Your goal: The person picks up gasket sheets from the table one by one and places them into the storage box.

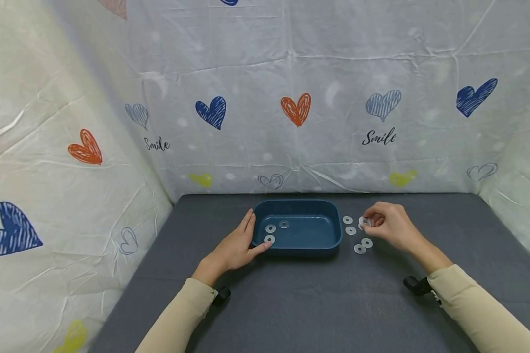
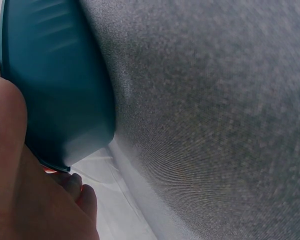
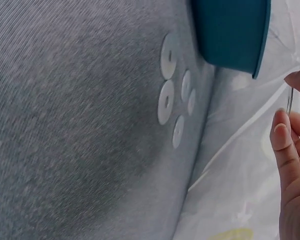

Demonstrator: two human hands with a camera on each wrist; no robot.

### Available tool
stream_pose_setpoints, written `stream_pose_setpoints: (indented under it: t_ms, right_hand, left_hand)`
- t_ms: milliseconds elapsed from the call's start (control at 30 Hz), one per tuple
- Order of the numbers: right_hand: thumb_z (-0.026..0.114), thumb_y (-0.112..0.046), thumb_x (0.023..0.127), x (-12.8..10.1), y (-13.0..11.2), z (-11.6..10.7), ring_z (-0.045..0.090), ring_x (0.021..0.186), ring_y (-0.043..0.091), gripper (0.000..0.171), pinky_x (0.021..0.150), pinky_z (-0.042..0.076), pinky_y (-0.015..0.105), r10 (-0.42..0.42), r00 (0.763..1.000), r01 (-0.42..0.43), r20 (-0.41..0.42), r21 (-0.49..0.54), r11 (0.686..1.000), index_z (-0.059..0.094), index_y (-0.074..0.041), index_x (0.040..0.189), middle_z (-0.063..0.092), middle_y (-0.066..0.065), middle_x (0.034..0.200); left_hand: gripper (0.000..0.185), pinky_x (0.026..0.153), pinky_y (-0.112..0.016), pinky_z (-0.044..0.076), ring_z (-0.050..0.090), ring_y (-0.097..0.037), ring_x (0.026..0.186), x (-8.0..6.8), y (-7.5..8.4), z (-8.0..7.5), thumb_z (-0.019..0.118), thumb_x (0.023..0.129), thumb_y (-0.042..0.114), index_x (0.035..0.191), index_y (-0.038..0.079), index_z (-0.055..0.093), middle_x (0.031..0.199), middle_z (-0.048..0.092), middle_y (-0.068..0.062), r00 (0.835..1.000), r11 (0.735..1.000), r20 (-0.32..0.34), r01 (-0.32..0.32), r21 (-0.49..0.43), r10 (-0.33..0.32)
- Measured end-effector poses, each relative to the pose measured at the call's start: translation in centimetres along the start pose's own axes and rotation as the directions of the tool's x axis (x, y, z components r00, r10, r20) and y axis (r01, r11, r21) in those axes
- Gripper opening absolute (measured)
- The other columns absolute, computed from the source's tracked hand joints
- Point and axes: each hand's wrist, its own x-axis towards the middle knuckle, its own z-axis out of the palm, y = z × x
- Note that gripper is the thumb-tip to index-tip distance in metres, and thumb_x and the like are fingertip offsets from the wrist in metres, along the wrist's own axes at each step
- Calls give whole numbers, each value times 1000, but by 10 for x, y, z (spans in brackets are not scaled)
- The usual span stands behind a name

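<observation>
Head view, left hand: The left hand (image 1: 237, 247) lies flat against the left side of the blue tray (image 1: 297, 247). Its fingers are straight, so the grip is spread and only presses the tray to keep it steady.
Head view, tray: Three white rings (image 1: 270, 228) already lie inside it, near the left wall.
Head view, right hand: The right hand (image 1: 390, 226) is just right of the tray. Its grip pinches one ring (image 1: 363, 221) between thumb and fingertips.
Head view, desk: Four more loose rings (image 1: 351, 230) lie flat on the grey desk (image 1: 318, 299), between the tray and the right hand.
Left wrist view: The tray's (image 2: 55, 85) outside wall fills the corner, with the left hand (image 2: 20, 190) touching it. The grey desk (image 2: 215, 115) takes up the rest.
Right wrist view: The fingers (image 3: 286, 150) hold a thin ring (image 3: 289, 100) on its edge, up off the desk. Five loose rings (image 3: 166, 101) lie on the desk, near a corner of the tray (image 3: 232, 30).
Step in hand: It looks like one ring has just been picked up, to go in with the others.
Next move calls for: Likely a short carry over the tray's right rim, then letting go so the ring drops flat inside. The thin ring could slip, so the pinch should stay snug.
</observation>
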Motion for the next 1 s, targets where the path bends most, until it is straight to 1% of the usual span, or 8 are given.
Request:
stream_pose_setpoints:
  t_ms: [133,333,433,567,767,1000]
  right_hand:
    - [86,-3,79,2,-6,2,61,70,11,17,62,53,25,-1,1000,1,18,24,1000,77,-4,93,67,4,84]
    - [85,-5,82,8,-15,7,63,72,12,16,65,55,26,1,999,-3,55,47,999,76,-3,95,67,4,85]
    - [85,-5,82,11,-20,11,64,72,13,18,66,56,27,-6,998,2,69,68,998,76,-1,96,67,4,86]
    - [84,-5,83,15,-26,18,63,73,12,17,66,56,27,-23,996,15,85,90,996,76,-3,97,67,3,87]
    - [82,-8,87,19,-35,32,63,72,9,13,67,56,28,-48,990,31,134,129,991,75,-7,97,66,-1,86]
    - [82,-9,86,24,-43,45,62,71,8,13,67,56,28,-82,982,55,168,161,985,75,-8,97,65,-3,84]
  left_hand:
    - [104,121,-51,28,19,-36,155,0,0,0,47,99,70,162,-3,9,171,-1,-17,1000,1000,3,-2,2,2]
    - [104,122,-51,26,16,-34,156,0,-2,1,46,99,70,163,-2,7,172,-3,-15,1000,1000,12,1,-4,-1]
    - [104,122,-51,26,15,-34,156,0,-2,0,47,99,70,163,-2,8,172,-2,-15,1000,1000,8,-2,-11,2]
    - [104,122,-52,26,16,-35,156,0,-2,1,47,99,70,163,-3,8,172,-2,-16,1000,1000,2,-7,-15,7]
    - [104,121,-51,27,17,-35,156,0,-3,1,46,99,70,163,-2,7,172,-2,-16,1000,1000,3,-4,-5,4]
    - [103,122,-50,26,17,-34,156,0,-2,0,48,99,69,163,-2,8,172,-2,-15,1000,1000,3,-2,-2,2]
